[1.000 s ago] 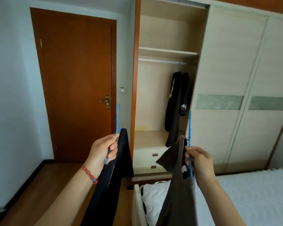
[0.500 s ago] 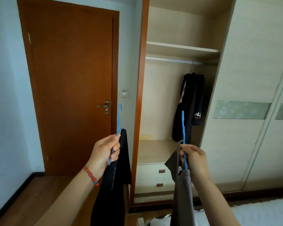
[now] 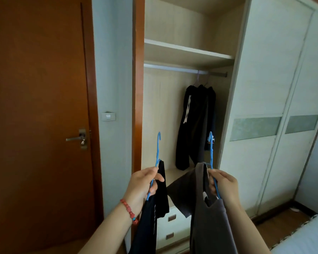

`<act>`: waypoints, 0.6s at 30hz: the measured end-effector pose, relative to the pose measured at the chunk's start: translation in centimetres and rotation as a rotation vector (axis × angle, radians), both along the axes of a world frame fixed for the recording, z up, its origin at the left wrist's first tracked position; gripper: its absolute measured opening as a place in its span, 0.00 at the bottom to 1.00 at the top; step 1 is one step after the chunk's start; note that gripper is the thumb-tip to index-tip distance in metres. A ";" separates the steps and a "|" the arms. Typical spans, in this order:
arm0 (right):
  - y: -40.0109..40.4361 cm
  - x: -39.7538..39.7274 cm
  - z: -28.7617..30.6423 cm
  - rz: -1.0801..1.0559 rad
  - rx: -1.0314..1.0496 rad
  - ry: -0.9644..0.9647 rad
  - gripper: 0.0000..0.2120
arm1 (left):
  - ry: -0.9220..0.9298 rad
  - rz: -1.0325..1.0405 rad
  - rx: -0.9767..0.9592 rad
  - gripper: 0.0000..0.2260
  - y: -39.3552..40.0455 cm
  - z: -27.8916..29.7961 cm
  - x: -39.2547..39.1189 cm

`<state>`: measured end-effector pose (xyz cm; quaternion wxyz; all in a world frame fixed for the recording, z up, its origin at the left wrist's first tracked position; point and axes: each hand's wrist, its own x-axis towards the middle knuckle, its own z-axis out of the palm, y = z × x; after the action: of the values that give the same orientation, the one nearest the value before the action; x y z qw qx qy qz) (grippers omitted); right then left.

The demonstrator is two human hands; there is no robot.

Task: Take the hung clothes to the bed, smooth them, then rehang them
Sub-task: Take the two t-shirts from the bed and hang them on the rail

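open wardrobe (image 3: 187,55) ahead — left hand (image 3: 142,184) grips black garment's hanger (image 3: 157,153), right hand (image 3: 225,186) grey's.

A black garment (image 3: 151,213) is hanging below the left grip (image 3: 145,182), a grey-brown one (image 3: 207,222) below the right grip (image 3: 222,184), both on blue hangers (image 3: 157,149).

wardrobe (image 3: 189,52) now nearer and fuller in view, bed (image 3: 305,235) slipped to lower right corner, door (image 3: 35,107) edging off left
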<state>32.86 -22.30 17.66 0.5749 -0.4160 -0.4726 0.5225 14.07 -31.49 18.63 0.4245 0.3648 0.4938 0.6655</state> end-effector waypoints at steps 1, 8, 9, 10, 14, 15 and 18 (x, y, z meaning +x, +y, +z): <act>1.3 -0.5 0.2 -0.007 0.011 -0.003 0.16 | 0.024 -0.003 -0.009 0.10 1.6 -0.1 -0.5; 12.2 -3.2 0.4 -0.045 0.054 -0.009 0.14 | 0.106 -0.034 -0.045 0.10 14.0 0.1 -3.8; 13.7 -3.5 0.5 -0.047 0.053 -0.016 0.14 | 0.106 -0.036 -0.051 0.09 15.6 0.5 -4.0; 15.2 -3.7 0.5 -0.051 0.055 -0.023 0.13 | 0.104 -0.037 -0.053 0.09 17.1 0.9 -4.3; 20.6 -4.8 1.0 -0.038 0.050 0.010 0.13 | 0.078 -0.062 -0.007 0.09 23.1 2.1 -5.5; 21.8 -5.1 1.1 -0.029 0.053 0.013 0.14 | 0.062 -0.062 0.002 0.09 24.6 2.2 -5.7; 25.2 -6.0 1.3 -0.015 0.055 -0.010 0.14 | -0.003 -0.078 0.023 0.09 29.1 2.5 -6.1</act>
<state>26.91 2.89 19.00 0.5875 -0.4063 -0.4866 0.5031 7.97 -2.37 21.13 0.4467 0.3876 0.4707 0.6547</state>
